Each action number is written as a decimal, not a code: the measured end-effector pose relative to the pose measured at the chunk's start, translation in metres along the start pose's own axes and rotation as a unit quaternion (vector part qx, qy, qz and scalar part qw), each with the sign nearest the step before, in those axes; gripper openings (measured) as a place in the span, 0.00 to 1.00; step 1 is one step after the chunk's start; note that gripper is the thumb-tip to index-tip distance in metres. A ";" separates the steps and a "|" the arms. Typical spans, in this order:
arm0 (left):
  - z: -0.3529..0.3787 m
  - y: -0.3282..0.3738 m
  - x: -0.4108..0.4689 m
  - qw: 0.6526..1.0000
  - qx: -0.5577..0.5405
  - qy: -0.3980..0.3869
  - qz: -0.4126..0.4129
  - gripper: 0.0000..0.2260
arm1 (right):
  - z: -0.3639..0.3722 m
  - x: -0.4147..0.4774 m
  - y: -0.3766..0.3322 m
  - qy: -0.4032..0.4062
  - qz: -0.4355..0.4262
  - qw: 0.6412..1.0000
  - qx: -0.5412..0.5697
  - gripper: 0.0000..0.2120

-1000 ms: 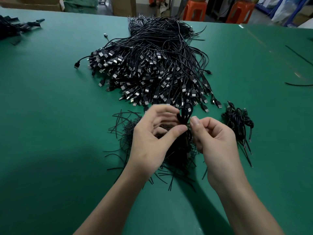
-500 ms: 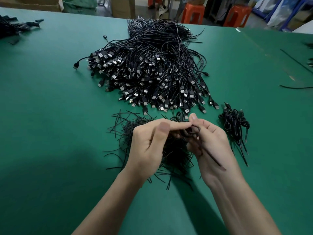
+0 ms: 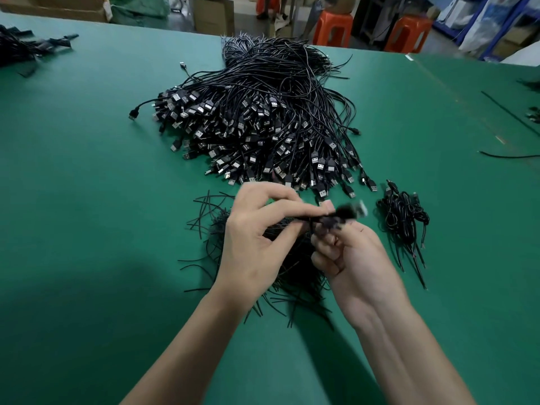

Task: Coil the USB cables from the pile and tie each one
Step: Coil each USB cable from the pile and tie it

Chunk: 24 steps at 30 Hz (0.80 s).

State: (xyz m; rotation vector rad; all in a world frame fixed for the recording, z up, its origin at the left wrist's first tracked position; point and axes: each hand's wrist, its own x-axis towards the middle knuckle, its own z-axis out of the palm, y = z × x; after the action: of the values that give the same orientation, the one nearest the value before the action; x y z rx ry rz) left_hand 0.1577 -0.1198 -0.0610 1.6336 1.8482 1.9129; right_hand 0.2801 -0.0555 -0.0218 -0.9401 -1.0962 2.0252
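Observation:
A big pile of black USB cables (image 3: pixel 263 124) lies on the green table, plugs fanned toward me. In front of it I hold one coiled cable (image 3: pixel 344 215), blurred by motion, its plug end sticking out to the right. My left hand (image 3: pixel 257 244) pinches the cable and a thin black tie between thumb and forefinger. My right hand (image 3: pixel 356 258) curls its fingers round the coil from below, palm up. Under both hands lies a heap of short black twist ties (image 3: pixel 213 229). A small bunch of tied coils (image 3: pixel 404 217) rests to the right.
The green table (image 3: pixel 87 200) stretches wide on the left and near me. More black cables (image 3: pixel 20 48) lie at the far left corner, loose wires (image 3: pixel 508 155) at the right edge. Orange stools (image 3: pixel 333 27) and cardboard boxes stand beyond the table.
The coil has turned from upright between my fingertips to lying sideways with its plug pointing right. My right hand rolled palm up. Both hands shifted slightly right.

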 end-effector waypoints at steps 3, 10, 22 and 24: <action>0.000 0.000 -0.001 1.000 0.017 -0.014 -0.010 0.15 | -0.001 0.001 0.002 0.010 0.005 1.000 -0.003 0.16; -0.003 0.003 -0.001 0.976 -0.156 -0.056 -0.142 0.08 | -0.002 0.000 0.000 0.022 -0.052 0.996 -0.067 0.15; -0.001 -0.001 0.001 0.997 0.018 -0.058 0.043 0.12 | -0.010 0.001 0.004 -0.039 0.043 0.998 0.024 0.09; -0.001 -0.004 0.002 0.994 0.068 -0.038 0.080 0.13 | -0.013 0.003 0.000 -0.061 0.069 0.995 0.038 0.09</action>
State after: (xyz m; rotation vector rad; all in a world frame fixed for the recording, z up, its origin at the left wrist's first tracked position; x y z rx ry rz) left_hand 0.1536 -0.1184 -0.0618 1.9228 1.9107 1.7863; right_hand 0.2895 -0.0480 -0.0279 -0.8848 -1.0334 2.2468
